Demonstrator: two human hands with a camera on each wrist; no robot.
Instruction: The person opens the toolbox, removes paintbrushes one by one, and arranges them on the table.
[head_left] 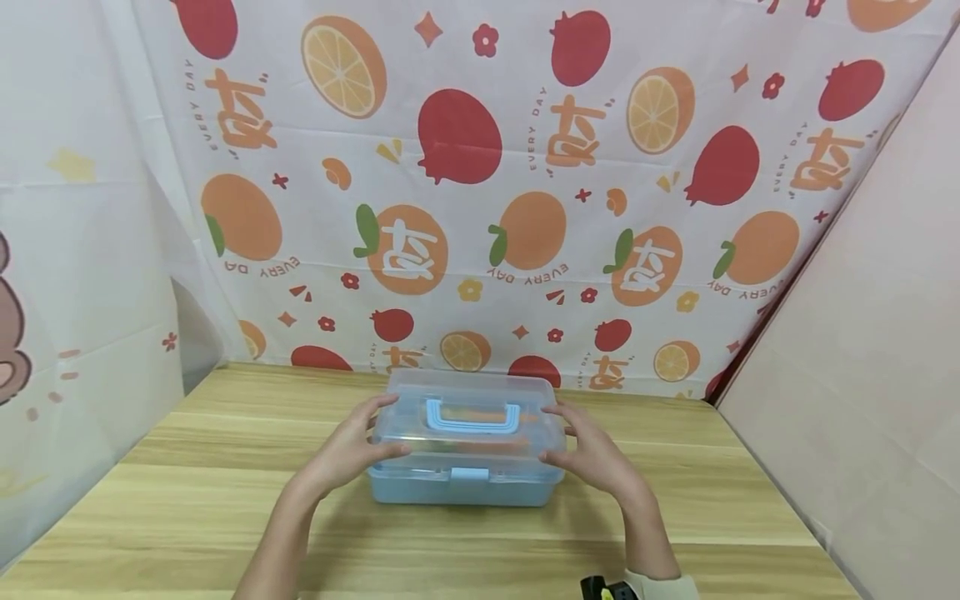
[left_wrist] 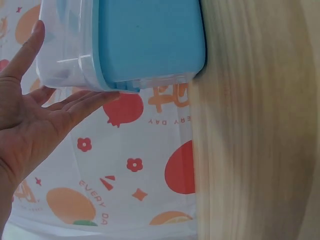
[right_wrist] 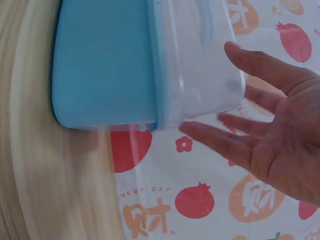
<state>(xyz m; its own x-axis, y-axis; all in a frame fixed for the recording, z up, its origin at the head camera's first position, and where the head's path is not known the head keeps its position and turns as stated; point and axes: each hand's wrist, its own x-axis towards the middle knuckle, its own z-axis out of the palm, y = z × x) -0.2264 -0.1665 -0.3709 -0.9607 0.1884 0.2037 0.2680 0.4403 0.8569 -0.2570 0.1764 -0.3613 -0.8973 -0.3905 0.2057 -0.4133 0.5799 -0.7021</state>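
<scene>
- A light-blue rectangular plastic box (head_left: 517,494) sits between the two hands' fingers, closed by a translucent domed lid (head_left: 465,456).
- A pale-blue folding handle (head_left: 472,427) lies flat between the fingertips.
- The left hand (head_left: 348,450) and right hand (head_left: 596,454) have spread fingers flanking the lid's ends; contact cannot be told.
- Under them: a wood-grain table (head_left: 225,517).
- Beyond the fingers: a white fruit-printed cloth (head_left: 465,192).

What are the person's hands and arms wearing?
The left hand and right hand wear no gloves. Most of the left forearm shows bare. The right arm has a pale cream sleeve, with a small black thing marked yellow beside it; I can't tell what that is.
</scene>
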